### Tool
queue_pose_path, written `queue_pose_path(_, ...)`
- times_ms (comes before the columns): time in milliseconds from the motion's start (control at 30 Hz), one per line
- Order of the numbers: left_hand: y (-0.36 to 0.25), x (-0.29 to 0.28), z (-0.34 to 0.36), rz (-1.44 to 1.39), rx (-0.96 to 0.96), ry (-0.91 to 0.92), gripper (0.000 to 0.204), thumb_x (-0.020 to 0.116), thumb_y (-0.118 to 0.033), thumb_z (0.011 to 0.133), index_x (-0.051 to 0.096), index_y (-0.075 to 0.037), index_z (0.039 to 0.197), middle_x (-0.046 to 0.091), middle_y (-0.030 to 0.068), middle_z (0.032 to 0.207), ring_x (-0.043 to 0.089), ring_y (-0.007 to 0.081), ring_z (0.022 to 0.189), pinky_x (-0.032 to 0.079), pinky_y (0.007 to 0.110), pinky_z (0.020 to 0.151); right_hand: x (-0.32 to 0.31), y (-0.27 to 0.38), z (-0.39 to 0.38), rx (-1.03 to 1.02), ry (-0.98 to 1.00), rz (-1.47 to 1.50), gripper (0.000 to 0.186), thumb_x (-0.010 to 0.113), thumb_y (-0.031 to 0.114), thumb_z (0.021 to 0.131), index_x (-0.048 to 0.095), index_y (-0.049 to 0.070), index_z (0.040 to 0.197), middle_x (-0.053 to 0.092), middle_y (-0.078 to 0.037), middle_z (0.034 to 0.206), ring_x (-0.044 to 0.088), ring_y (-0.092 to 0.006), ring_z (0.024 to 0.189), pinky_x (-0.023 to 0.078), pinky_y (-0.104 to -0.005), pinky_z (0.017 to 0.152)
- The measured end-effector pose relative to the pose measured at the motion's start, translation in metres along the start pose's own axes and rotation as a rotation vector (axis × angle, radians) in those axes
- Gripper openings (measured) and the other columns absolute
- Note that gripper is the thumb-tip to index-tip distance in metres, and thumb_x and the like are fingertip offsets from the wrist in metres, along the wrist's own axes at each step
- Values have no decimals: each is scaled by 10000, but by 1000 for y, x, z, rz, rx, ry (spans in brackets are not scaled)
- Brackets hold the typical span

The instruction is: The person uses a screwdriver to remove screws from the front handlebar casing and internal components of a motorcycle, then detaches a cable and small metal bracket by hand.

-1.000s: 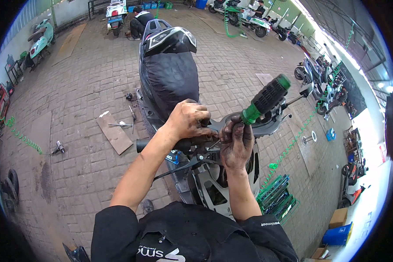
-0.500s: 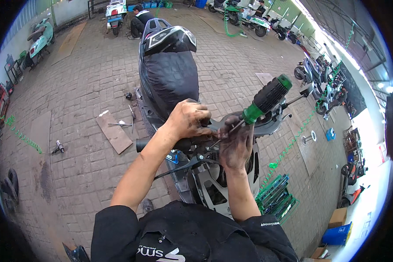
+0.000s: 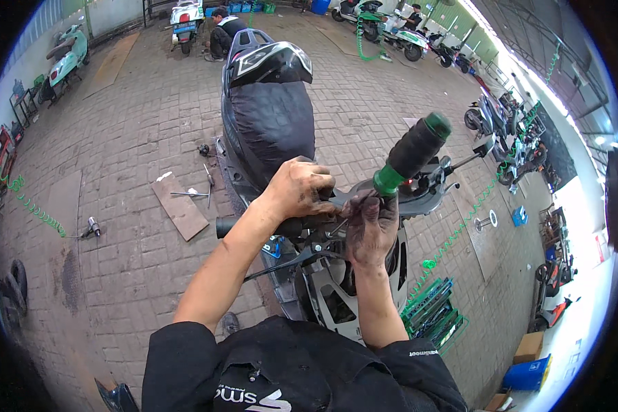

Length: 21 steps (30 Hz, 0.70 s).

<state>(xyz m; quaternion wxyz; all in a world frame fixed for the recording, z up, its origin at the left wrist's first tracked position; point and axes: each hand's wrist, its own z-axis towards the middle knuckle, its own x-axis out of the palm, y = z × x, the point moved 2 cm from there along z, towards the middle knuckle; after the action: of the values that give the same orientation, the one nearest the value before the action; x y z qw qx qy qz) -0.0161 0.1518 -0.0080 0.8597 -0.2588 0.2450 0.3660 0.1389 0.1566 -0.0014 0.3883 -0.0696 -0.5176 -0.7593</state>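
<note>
Before me stands a scooter with a dark seat (image 3: 275, 123), its handlebar under my hands. My right hand (image 3: 371, 237), smudged dark, is closed on a screwdriver (image 3: 412, 154) with a thick black and green handle. The handle tilts up to the right; the thin shaft runs down beside my fingers toward the handlebar middle, where its tip is hard to see. My left hand (image 3: 299, 189) is curled over the handlebar just left of it, thumb and fingers pinched together; what lies between them is hidden. A black grip (image 3: 228, 227) sticks out past my left forearm.
On the brick floor at left lie a board (image 3: 178, 209), a T-shaped tool (image 3: 191, 193) and an air tool (image 3: 94, 226) on a green coiled hose. Right of the scooter sits a green tool tray (image 3: 432, 312). A mirror (image 3: 484, 145) juts out at right. Other people and scooters are farther back.
The screwdriver handle has shifted slightly left and looks blurred, as if turning. My right fingers have changed their hold around it. The left hand has stayed almost in place.
</note>
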Motion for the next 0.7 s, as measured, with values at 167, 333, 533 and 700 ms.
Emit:
queue_pose_path(167, 0, -2, -1, 3, -7, 7, 379, 753, -274, 482, 564, -68, 737, 562, 65, 709, 571, 274, 696, 452, 365, 636, 1, -1, -1, 63, -5, 126, 304, 590, 208, 854, 452, 56, 1078, 541, -47, 859, 531, -150, 705, 448, -294, 637)
queue_pose_path(333, 0, -1, -1, -9, -4, -12, 387, 756, -275, 478, 567, -68, 745, 576, 62, 733, 570, 276, 697, 450, 369, 629, 4, 0, -2, 10, -57, -38, 275, 564, 260, 869, 472, 66, 1040, 534, -51, 853, 535, -165, 721, 446, -298, 634)
queue_pose_path(533, -1, -2, -1, -11, -24, 14, 379, 757, -284, 489, 573, -71, 741, 583, 63, 744, 573, 276, 707, 449, 366, 640, 3, 0, -1, 63, -46, 132, 370, 628, 276, 817, 453, 41, 1044, 540, -62, 836, 514, -150, 672, 439, -286, 618)
queue_pose_path(700, -1, -2, 0, 0, -20, 1, 356, 747, -318, 525, 579, -84, 734, 593, 44, 748, 583, 248, 709, 449, 351, 647, 10, 3, 0, -31, 13, 154, 398, 671, 279, 782, 457, 33, 1009, 502, -39, 797, 497, -140, 664, 423, -285, 606)
